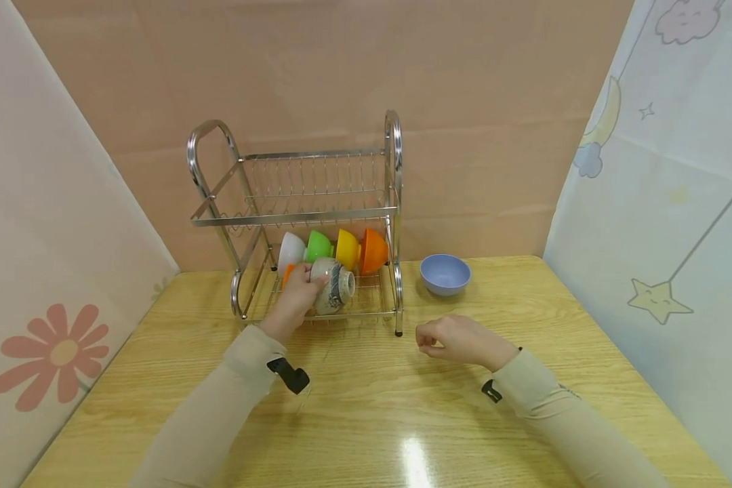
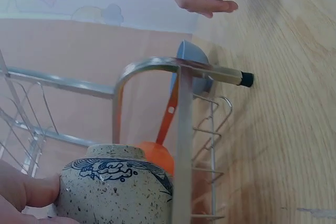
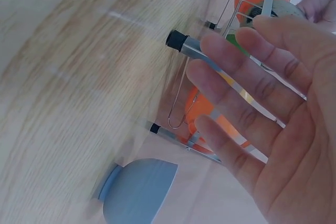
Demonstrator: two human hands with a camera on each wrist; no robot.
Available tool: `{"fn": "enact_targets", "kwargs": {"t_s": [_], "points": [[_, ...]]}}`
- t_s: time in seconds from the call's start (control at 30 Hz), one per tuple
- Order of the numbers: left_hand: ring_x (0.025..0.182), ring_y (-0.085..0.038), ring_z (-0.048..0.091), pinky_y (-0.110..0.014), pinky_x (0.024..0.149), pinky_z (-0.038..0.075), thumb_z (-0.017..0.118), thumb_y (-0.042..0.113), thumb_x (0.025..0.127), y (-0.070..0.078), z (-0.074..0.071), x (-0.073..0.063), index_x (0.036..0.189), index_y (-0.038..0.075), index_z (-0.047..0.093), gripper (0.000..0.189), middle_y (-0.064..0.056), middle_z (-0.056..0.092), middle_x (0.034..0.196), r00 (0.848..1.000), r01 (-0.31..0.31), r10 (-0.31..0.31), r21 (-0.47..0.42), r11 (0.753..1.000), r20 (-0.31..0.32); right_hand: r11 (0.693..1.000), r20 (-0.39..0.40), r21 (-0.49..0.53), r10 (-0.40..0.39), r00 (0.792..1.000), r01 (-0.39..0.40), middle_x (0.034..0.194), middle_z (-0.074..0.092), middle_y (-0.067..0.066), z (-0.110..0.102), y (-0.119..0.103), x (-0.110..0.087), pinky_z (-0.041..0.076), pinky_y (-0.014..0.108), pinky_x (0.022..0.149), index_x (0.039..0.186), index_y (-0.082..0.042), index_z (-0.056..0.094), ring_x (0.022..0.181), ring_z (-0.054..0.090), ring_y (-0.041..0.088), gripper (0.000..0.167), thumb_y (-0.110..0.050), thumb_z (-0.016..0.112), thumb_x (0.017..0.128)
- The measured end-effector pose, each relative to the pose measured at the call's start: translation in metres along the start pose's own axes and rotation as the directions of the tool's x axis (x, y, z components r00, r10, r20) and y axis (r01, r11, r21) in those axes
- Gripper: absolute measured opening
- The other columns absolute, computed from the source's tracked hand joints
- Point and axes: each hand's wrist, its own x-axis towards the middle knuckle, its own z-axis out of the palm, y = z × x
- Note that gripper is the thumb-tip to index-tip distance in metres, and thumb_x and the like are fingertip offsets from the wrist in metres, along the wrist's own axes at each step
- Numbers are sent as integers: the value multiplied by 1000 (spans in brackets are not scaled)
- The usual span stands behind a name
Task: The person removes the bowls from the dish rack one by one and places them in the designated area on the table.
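My left hand [image 1: 299,298] grips a speckled grey ceramic bowl [image 1: 328,286] with a dark blue pattern, tipped on its side at the front of the rack's lower tier. In the left wrist view the thumb and fingers press against the side of this speckled bowl [image 2: 113,187], its foot turned away. Behind it a white bowl [image 1: 291,252], a green bowl [image 1: 319,245], a yellow bowl [image 1: 346,249] and an orange bowl [image 1: 374,251] stand on edge in a row. Over the table to the right, my right hand [image 1: 457,339] holds nothing, its fingers loosely curled.
The two-tier metal dish rack [image 1: 293,219] stands near the back wall, with bare wire slots on its upper tier. A blue bowl [image 1: 444,274] sits upright on the wooden table [image 1: 366,420] to the right of the rack. Another orange item [image 1: 288,273] is partly hidden behind my left hand.
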Motion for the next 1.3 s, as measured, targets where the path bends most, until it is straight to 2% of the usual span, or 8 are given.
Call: {"fn": "enact_targets", "kwargs": {"t_s": [0.33,0.5,0.57,0.67,0.9,0.97,1.07,1.3], "points": [[118,-31,55,-40,97,48,55,6,98,17,6,-30,138,-4,39,45,-22,53,137,977,-194,187,55,980,106,1000,3,-2,4,1000,-4,79,64,-15,-3,0,1,50,21,66,83,-23,60,72,58,-1,11,-17,67,90],[94,-22,61,-25,73,51,61,9,94,19,8,-46,133,1,50,42,-18,64,122,907,-407,370,200,891,200,1000,-11,-11,-3,1000,2,79,64,-15,-4,2,2,50,21,65,83,-23,60,71,58,-2,11,-18,67,90],[89,-18,62,-24,70,51,63,10,92,17,8,-51,130,3,54,39,-14,67,115,845,-529,467,277,802,261,1000,-11,-10,-6,1000,6,79,64,-15,-5,1,3,51,22,65,83,-23,60,71,58,-1,11,-18,67,90],[89,-14,67,-23,72,55,66,9,89,15,9,-56,122,6,61,33,-8,70,109,712,-702,598,359,615,368,1000,-12,-16,-9,1000,9,79,65,-14,-5,1,3,51,22,65,83,-22,61,72,60,0,10,-19,67,90],[82,-13,68,-23,76,56,77,13,78,9,10,-58,107,9,67,31,0,72,93,273,-903,738,429,-25,617,1000,-16,-29,-9,1000,8,76,62,-15,-6,3,4,49,21,62,84,-22,61,70,58,0,11,-15,68,87],[81,-11,68,-22,76,55,78,14,78,5,12,-57,103,11,67,28,3,73,90,184,-901,726,408,-144,662,999,-18,-30,-11,1000,10,76,62,-15,-6,3,3,48,21,61,84,-22,62,69,56,-1,11,-14,68,87],[83,-9,68,-22,80,55,77,10,79,-1,15,-56,102,13,69,24,6,74,91,112,-898,693,371,-236,712,999,-19,-32,-16,1000,16,75,61,-16,-6,3,3,48,20,61,82,-22,62,68,55,-3,11,-14,68,87],[84,-6,68,-20,82,53,74,6,82,-12,19,-54,101,17,71,22,9,74,95,81,-903,647,330,-273,758,998,-7,-56,-15,1000,15,78,65,-14,-4,3,3,51,21,63,84,-22,64,70,58,-2,7,-17,67,87]]}}
